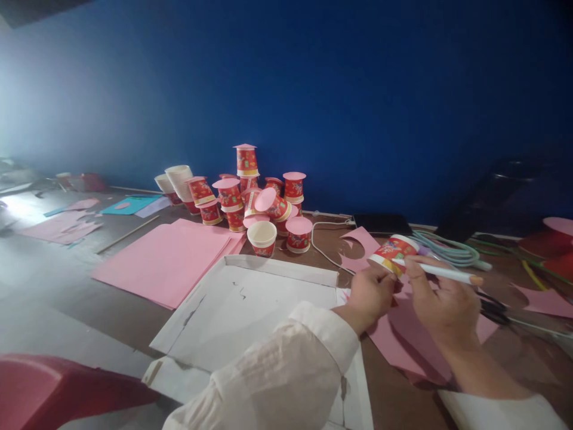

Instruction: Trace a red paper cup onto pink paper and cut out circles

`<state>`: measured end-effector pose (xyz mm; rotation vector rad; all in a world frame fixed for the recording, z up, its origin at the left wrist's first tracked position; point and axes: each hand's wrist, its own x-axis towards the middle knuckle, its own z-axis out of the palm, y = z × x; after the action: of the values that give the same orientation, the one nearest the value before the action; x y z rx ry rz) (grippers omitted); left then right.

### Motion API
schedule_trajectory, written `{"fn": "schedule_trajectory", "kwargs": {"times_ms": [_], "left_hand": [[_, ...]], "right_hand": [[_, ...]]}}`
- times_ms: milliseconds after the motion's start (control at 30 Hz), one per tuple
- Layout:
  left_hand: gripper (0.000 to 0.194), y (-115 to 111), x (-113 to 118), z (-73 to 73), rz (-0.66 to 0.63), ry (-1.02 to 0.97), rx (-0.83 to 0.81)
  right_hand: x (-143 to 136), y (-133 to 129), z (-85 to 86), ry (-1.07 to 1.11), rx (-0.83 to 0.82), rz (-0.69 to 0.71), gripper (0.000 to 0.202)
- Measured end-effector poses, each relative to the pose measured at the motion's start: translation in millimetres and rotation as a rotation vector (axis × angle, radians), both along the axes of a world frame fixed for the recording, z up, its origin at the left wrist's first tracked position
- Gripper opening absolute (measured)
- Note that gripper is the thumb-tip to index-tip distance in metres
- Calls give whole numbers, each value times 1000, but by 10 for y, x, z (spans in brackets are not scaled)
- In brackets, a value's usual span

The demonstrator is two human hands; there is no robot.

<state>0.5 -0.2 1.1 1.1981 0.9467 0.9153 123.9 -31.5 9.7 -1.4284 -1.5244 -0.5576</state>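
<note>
My left hand [370, 297] grips a red printed paper cup [400, 243], which is tilted on its side above the table at the right. My right hand [445, 306] is closed around a slim white pen [441, 270]. Its tip reaches the cup's side near the pale rim, though whether it touches I cannot tell. Beneath both hands lie cut sheets of pink paper [423, 340]. A pink scrap with a round cutout [363, 239] rests just behind the cup.
Red cups topped with pink discs [228, 194] stand in a pile by the blue wall. An upright cup [262, 237], pink sheets [168, 257] and a white cardboard box [250, 298] lie to the left. Coiled cable [447, 248] and black-handled scissors [493, 307] are at right.
</note>
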Motion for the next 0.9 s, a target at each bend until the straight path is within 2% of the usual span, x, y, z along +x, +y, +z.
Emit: {"fn": "schedule_trajectory", "kwargs": {"times_ms": [200, 400, 667, 900], "left_hand": [[22, 23, 1, -73, -4, 103, 149], [24, 34, -13, -73, -1, 152, 222], [23, 29, -3, -86, 28, 163, 212], [22, 20, 9, -61, 49, 66, 75]], "right_hand": [[7, -4, -2, 0, -37, -16, 35], [-11, -1, 32, 18, -61, 10, 37], [-11, -13, -3, 34, -59, -62, 40], [-22, -15, -10, 92, -72, -92, 41]]}}
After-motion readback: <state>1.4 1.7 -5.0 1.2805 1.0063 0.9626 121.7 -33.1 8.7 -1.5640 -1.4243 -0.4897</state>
